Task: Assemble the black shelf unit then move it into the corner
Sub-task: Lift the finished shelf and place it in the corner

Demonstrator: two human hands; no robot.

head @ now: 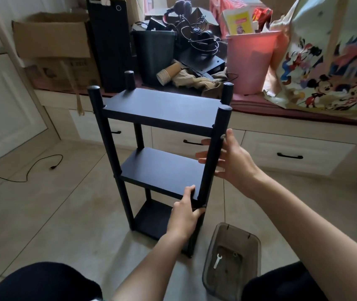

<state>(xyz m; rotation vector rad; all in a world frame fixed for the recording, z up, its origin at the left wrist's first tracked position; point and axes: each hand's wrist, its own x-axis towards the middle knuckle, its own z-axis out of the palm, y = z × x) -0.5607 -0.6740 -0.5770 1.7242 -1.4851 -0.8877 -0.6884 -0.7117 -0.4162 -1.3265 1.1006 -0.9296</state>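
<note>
The black shelf unit (pixel 162 109) stands upright on the tiled floor in front of me, with three boards and four round posts. My left hand (pixel 184 216) grips the front edge of the middle board where it meets the near right post. My right hand (pixel 229 161) is around that same post higher up, between the top and middle boards, fingers spread behind it and thumb in front. A small black knob shows at the thumb tip; I cannot tell if it is pinched.
A clear plastic bin (pixel 231 257) with a small white wrench (pixel 217 260) sits on the floor at my right knee. Behind the shelf runs a low drawer bench piled with cardboard boxes (pixel 51 40), a pink bucket (pixel 249 61) and a cartoon bag (pixel 329 61). A black cable (pixel 32 168) lies left.
</note>
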